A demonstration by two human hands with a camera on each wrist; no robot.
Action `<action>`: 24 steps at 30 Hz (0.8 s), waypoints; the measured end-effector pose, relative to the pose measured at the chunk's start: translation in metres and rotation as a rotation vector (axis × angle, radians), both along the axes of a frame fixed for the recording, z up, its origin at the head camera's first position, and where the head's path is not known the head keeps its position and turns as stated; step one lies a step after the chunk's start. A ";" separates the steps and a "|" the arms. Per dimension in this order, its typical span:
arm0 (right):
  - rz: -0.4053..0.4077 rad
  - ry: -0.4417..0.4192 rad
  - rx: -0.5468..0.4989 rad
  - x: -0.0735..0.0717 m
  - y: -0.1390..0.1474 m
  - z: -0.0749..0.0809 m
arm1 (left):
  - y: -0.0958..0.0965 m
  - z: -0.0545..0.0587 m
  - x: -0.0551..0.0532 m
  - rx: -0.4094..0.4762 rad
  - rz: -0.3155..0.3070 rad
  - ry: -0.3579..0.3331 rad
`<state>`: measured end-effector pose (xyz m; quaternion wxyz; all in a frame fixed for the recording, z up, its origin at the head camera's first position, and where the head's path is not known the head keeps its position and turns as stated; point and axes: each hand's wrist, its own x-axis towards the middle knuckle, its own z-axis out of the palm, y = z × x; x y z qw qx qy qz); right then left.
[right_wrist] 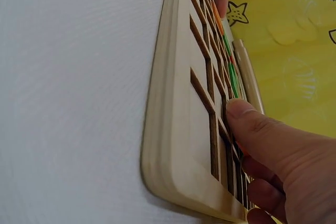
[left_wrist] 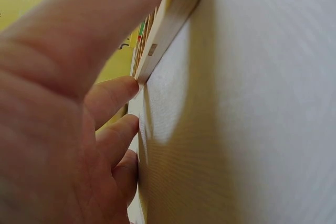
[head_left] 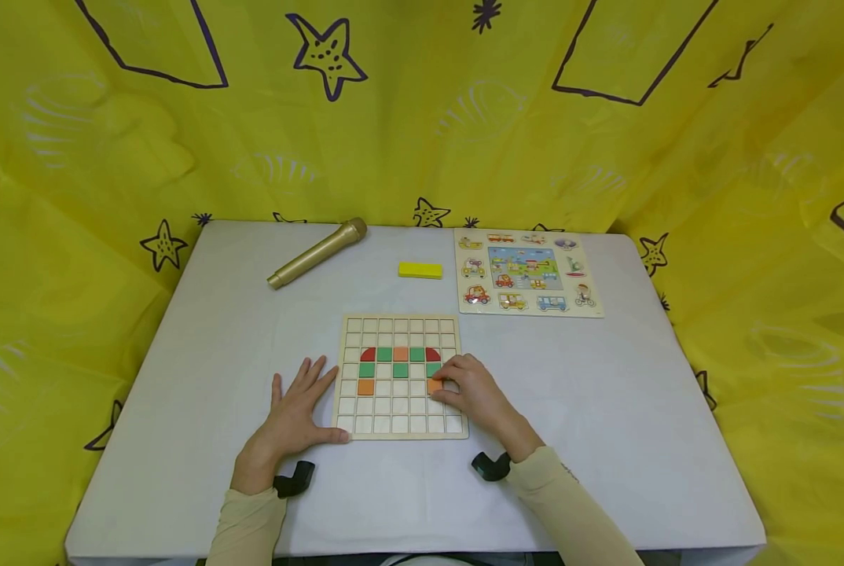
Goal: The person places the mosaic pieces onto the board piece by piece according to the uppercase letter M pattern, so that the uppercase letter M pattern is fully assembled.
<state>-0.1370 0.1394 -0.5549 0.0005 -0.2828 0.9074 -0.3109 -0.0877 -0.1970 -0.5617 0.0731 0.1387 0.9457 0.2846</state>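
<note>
A wooden grid board (head_left: 401, 425) lies flat on the table, with several red, green and orange tiles set in its upper and middle cells. My left hand (head_left: 289, 420) is spread beside the board, its thumb and a fingertip touching the left edge. At the board's right side, my right hand (head_left: 482, 397) pinches an orange square tile (head_left: 433, 386) at its cell, just below a green tile (head_left: 432, 369). In the right wrist view the thumb (right_wrist: 262, 124) reaches over the grid and the tile is mostly hidden. Another orange tile (head_left: 365, 387) sits in the same row on the left.
Behind the board lie a gold microphone (head_left: 316, 254), a yellow block (head_left: 420, 270) and a vehicle picture puzzle (head_left: 588, 259). The white-covered table (head_left: 606, 440) extends around the board on all sides. A yellow patterned curtain (head_left: 408, 141) hangs behind and at both sides.
</note>
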 end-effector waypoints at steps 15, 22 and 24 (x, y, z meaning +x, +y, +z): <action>-0.024 0.004 0.011 0.002 0.001 0.000 | -0.001 -0.001 0.001 0.013 -0.011 0.033; -0.083 0.020 -0.032 0.000 0.006 0.004 | -0.003 0.002 0.001 -0.002 0.005 -0.008; -0.108 0.031 -0.035 -0.001 0.010 0.006 | -0.004 0.002 0.002 -0.005 0.009 -0.018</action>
